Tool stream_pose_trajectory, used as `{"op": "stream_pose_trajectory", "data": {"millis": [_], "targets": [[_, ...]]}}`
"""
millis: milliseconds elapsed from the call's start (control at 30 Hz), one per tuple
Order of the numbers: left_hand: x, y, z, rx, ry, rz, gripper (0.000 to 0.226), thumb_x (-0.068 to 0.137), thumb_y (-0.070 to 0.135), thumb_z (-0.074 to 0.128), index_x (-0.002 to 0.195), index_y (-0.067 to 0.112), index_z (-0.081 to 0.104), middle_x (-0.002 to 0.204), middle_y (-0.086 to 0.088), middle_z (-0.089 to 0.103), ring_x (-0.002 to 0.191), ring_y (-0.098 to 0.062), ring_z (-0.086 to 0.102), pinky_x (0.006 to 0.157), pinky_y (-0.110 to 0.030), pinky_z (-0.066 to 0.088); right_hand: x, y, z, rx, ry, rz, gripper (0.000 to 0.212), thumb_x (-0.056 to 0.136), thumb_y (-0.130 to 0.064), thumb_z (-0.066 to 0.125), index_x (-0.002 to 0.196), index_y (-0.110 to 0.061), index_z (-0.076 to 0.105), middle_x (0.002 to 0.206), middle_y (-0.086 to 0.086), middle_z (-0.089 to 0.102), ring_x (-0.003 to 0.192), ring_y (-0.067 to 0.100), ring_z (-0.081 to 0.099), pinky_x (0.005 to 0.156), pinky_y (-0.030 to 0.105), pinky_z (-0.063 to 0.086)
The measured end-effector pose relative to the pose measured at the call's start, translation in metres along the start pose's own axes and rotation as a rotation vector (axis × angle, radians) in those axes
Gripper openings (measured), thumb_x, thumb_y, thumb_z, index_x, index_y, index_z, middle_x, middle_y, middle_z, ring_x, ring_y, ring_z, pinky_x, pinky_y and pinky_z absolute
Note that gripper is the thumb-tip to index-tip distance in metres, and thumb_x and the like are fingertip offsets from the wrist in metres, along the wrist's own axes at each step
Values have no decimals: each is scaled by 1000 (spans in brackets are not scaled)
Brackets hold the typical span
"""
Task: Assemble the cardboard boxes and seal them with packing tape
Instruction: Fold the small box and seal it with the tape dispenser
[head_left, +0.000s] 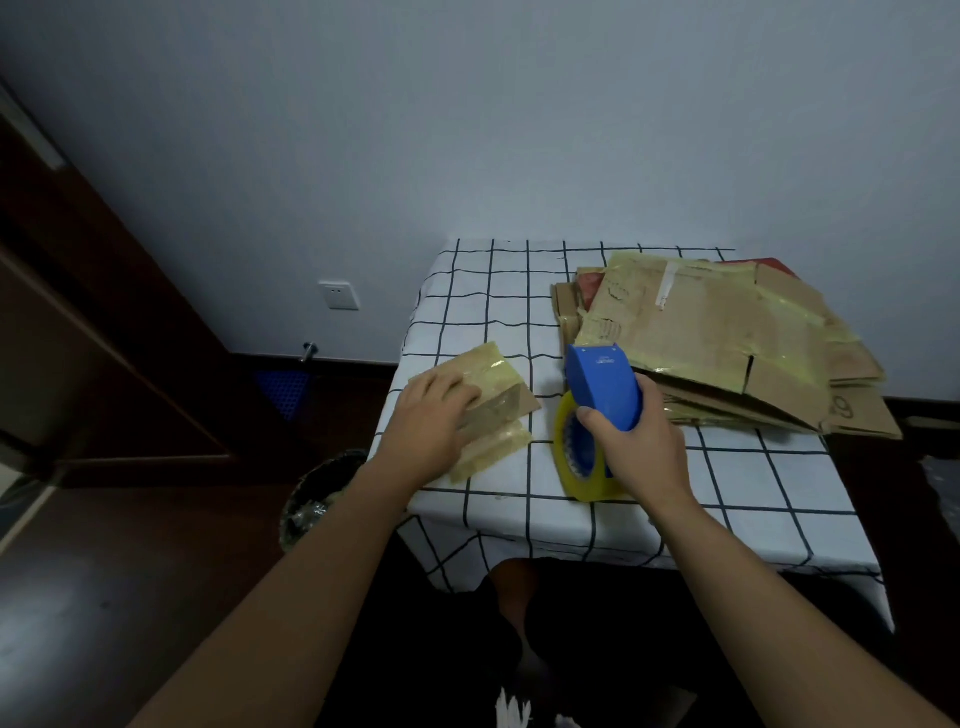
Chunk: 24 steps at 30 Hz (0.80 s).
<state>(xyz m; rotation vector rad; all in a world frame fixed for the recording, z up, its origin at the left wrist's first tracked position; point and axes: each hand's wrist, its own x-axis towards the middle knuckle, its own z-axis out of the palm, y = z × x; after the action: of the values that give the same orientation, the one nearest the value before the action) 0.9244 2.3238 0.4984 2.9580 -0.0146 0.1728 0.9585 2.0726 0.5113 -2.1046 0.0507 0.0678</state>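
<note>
A small cardboard box (496, 395), wrapped in yellowish tape, lies on the checked tablecloth (498, 291) near the table's left edge. My left hand (431, 421) rests on top of it, fingers laid over its near side. My right hand (636, 441) grips a blue tape dispenser (600, 387) by its handle, with a yellow tape roll (576, 467) mounted below, standing on the table just right of the box.
A stack of flattened, tape-covered cardboard boxes (727, 332) fills the table's right rear. A dark bin (317, 499) lined with a bag stands on the floor left of the table. A wall socket (338, 295) and a dark door are at left.
</note>
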Motion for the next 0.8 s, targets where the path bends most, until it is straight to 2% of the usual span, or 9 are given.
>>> {"op": "stream_pose_trajectory", "data": {"millis": [133,233,300,433,600,633,700,733,800], "targets": [[-1,2,10,42,-15,-79,55,83,20,63,133,29,44,148,2,38,136,-28,31,110,-43,29,1,-3,1,-26,-21,-15,68,80,-49,71,137,-37,37,108,-12,52,95,20,58,80,46,55],[6,26,13,5,-11,-222,62,84,57,52,140,33,37,151,-5,33,138,-33,27,114,-53,21,2,-5,2,-51,-29,-11,68,80,-51,70,138,-38,35,104,-13,51,91,19,59,79,46,56],[16,46,15,-13,6,-369,72,82,76,43,138,31,41,151,-8,32,139,-35,25,113,-59,14,2,-6,3,-69,-35,-18,68,81,-51,69,138,-38,34,101,-13,51,89,18,59,78,44,55],[36,71,22,-79,87,-591,78,84,75,45,133,15,44,143,-15,41,136,-39,28,112,-66,8,-6,-9,7,-118,-50,-66,65,81,-46,68,137,-40,35,99,-13,55,85,15,55,65,31,43],[38,62,23,-47,86,-509,52,89,55,50,125,19,49,139,-10,47,139,-34,30,114,-63,6,-15,-14,8,-146,-78,-141,50,83,-39,65,125,-42,38,90,-20,53,78,10,51,58,23,28],[33,57,21,-55,91,-460,44,90,50,49,122,19,51,140,-8,48,140,-34,28,115,-59,8,-15,-15,6,-149,-77,-137,49,84,-37,66,125,-41,39,91,-19,53,78,12,49,58,23,26],[20,40,17,-76,127,-345,34,92,40,50,117,18,56,139,-5,51,141,-33,27,116,-51,17,-14,-12,3,-149,-81,-137,50,86,-35,66,128,-38,40,94,-14,55,80,14,47,58,12,26],[13,30,14,-76,148,-288,32,93,37,52,119,18,58,139,-5,52,139,-32,31,115,-50,22,-14,-10,1,-151,-87,-141,52,86,-35,66,131,-38,39,96,-13,56,80,14,46,58,6,24],[0,12,9,-97,189,-161,34,95,31,56,125,16,61,141,-8,52,134,-32,38,111,-47,31,-13,-7,0,-150,-88,-150,58,86,-37,67,136,-38,37,98,-16,53,82,12,46,59,6,23]]}}
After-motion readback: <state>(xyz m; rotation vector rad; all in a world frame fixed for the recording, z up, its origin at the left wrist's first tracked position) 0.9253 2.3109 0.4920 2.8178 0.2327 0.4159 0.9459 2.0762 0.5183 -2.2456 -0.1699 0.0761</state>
